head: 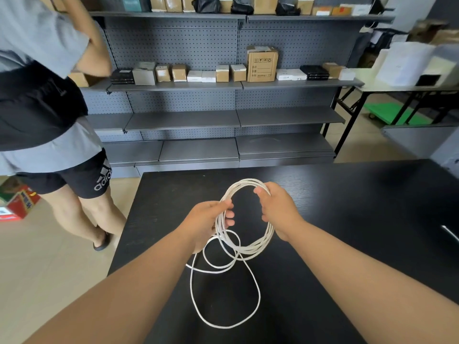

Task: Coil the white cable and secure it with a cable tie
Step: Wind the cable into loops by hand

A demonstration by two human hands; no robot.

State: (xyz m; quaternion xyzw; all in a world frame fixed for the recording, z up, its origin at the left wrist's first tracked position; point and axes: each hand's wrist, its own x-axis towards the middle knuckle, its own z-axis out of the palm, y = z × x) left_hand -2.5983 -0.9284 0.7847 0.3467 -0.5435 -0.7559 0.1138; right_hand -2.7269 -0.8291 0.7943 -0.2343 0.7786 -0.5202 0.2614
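1. Head view, work area: a black table (347, 207) fills the lower centre. Both forearms of the person reach over it from the near edge.
2. Head view, task item: the white cable (250, 248) is gathered into a round coil of several turns, held up between the two hands over the middle of the table.
3. Left hand (206, 220): it grips the left side of the coil. Its fingers (229, 215) are curled round the bundled strands, with the fingertips showing inside the ring.
4. Right hand (279, 207): it grips the upper right side of the coil, fingers wrapped over the strands and the thumb pressed along the top of the ring.
5. Uncoiled part: one small loop hangs just below the left hand, and a larger loose loop (259, 294) spreads toward the near edge. Whether these loops rest on the table cannot be told.
6. Far right of the table: a thin white item (449, 232), cut off by the frame edge and too small to identify.
7. Background: a grey pegboard shelving unit (186, 120) carrying small cartons and one taller cardboard box (262, 63).
8. Left side: a second person (49, 108) in a grey shirt and black shorts stands on the floor beside the table.
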